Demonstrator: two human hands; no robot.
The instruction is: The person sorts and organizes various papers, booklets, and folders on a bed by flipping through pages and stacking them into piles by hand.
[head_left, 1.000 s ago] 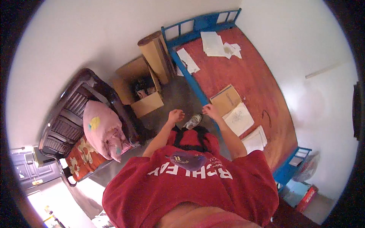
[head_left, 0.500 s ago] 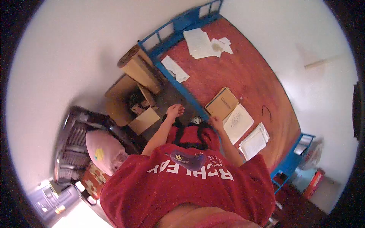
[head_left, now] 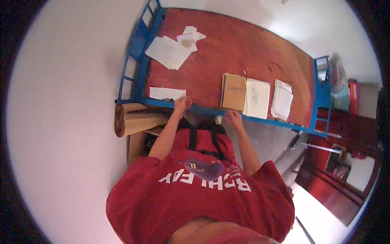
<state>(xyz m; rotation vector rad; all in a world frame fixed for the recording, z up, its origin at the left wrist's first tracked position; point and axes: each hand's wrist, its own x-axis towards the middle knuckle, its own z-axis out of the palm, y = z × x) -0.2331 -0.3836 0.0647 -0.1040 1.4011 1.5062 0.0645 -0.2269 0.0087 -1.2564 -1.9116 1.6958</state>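
My left hand (head_left: 183,104) is over the near edge of a red-topped, blue-framed bed (head_left: 227,49), beside a torn white strip of paper (head_left: 167,93). Its fingers are loosely apart, and I see nothing in them. Near the lower edge of a brown-covered book (head_left: 233,92), my right hand (head_left: 233,117) hangs by the blue rail, its fingers slightly bent and seemingly holding nothing. Whether it touches the rail or the book I cannot tell. Right of the book is a white page with a dark drawing (head_left: 257,98), then a stack of white papers (head_left: 282,99).
More loose papers (head_left: 170,52) lie at the bed's far left. Brown rolled material (head_left: 132,120) leans by its near left corner, above a partly hidden cardboard box. Dark red furniture (head_left: 325,175) stands on the right, with a plastic bag (head_left: 336,75) beyond the bed end.
My view has turned to the right, so the bed now lies across in front of me. My left hand has come from over the floor to the bed edge beside the paper strip.
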